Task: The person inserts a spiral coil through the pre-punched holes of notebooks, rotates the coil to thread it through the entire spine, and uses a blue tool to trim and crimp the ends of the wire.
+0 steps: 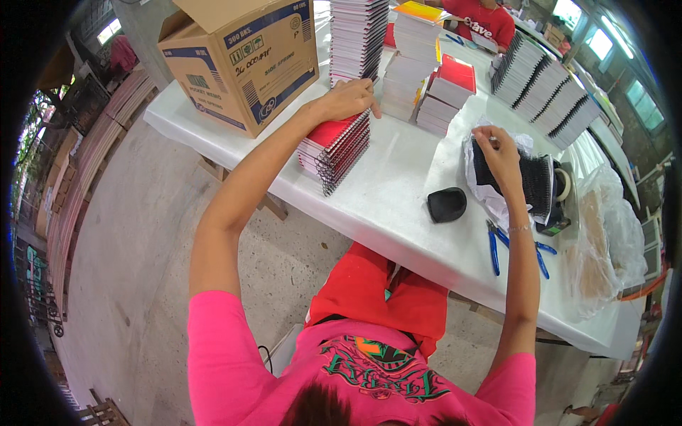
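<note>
Evidently slick and white, the counter (398, 188) carries a squared pile of red notebooks (335, 153) at its near edge, their wire spines a ribbed dark comb facing right. The left hand (348, 101) lies over the pile's far end, fingers bent; whether it pinches a cover, I cannot tell. The right hand (499, 148) curls, thumb near fingertips, above bristly black coils (536, 177) on crumpled white paper (496, 204); any coil in its grip is too small to make out. Blue-handled pliers (494, 254) and a smooth, rounded black case (447, 205) lie near it. A filmy plastic bag (604, 241) crowds the right side. Behind the left hand rises a tall stack (357, 35), beside a stiff cardboard box (249, 78). Across the counter sits a person in red (490, 27).
</note>
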The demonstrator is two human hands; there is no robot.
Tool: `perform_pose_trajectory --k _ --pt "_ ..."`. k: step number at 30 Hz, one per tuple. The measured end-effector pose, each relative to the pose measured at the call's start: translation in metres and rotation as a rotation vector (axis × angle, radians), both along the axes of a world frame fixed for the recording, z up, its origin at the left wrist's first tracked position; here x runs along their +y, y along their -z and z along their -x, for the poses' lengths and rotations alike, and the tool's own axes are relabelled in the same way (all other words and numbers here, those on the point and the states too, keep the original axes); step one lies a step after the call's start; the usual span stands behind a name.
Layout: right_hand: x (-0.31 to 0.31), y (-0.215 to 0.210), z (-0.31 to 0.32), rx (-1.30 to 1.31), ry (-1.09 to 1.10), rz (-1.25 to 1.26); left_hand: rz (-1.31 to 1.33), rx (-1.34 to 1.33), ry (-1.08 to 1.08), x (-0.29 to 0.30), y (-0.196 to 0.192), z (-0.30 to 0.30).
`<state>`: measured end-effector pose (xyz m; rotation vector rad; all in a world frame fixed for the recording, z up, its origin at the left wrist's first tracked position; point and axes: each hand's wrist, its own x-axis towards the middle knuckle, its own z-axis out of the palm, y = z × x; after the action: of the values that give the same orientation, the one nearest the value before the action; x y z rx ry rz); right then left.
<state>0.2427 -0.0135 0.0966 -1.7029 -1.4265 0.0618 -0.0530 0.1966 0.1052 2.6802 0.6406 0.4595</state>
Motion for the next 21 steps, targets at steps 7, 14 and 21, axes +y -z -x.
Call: perform_pose_trajectory --k 7,14,21 --pt "0.065 -0.019 -0.003 -0.175 0.053 -0.133 -0.057 -0.027 -0.052 -0.007 0.007 0.005" --pt "0.119 -0.028 0.001 -0.462 -0.042 -0.317 -0.008 -0.091 -0.020 -0.002 0.006 0.005" --pt "0.125 -0.030 -0.001 -0.502 -0.093 -0.128 -0.030 -0.156 0.073 -0.004 0.001 0.006"
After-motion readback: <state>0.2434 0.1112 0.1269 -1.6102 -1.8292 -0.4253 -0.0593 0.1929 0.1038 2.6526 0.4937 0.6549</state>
